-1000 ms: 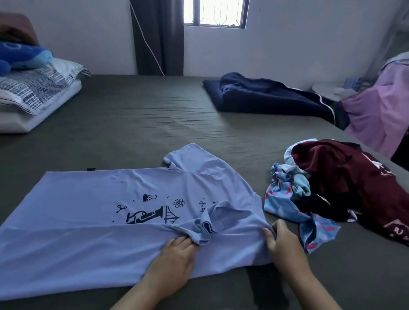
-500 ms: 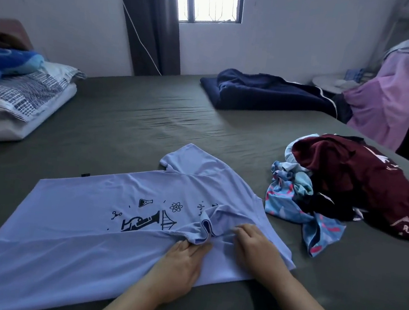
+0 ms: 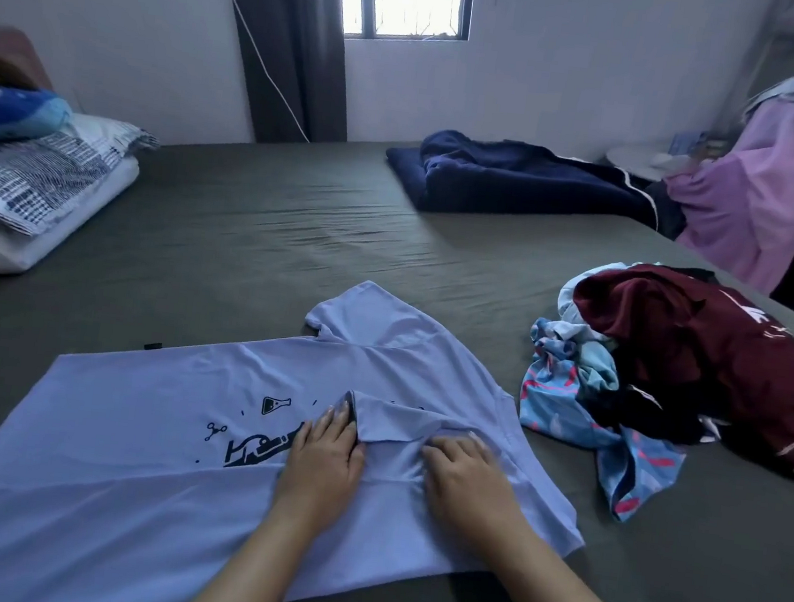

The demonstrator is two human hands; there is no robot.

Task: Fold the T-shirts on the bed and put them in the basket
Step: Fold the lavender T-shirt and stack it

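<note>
A light blue T-shirt (image 3: 133, 459) with a black print lies spread flat on the bed (image 3: 293, 241), its collar end to the right. Its near sleeve is folded over onto the chest. My left hand (image 3: 322, 454) lies flat on the shirt with straight fingers, its fingertips at the folded sleeve's hem. Just to the right, my right hand (image 3: 460, 474) presses flat on the folded sleeve. A heap of unfolded T-shirts sits further right, a maroon one (image 3: 702, 362) on top of a blue patterned one (image 3: 571, 397). No basket is in view.
Pillows (image 3: 30, 183) with a blue plush toy (image 3: 8, 113) are stacked at the bed's left edge. A navy garment (image 3: 520, 181) lies at the far side. A purple garment (image 3: 764, 192) hangs beyond the right edge. The bed's near edge runs below my forearms.
The sleeve has been carried further across the shirt's chest. My right hand slid from the shoulder edge leftward onto the fold, and my left hand moved up over the print.
</note>
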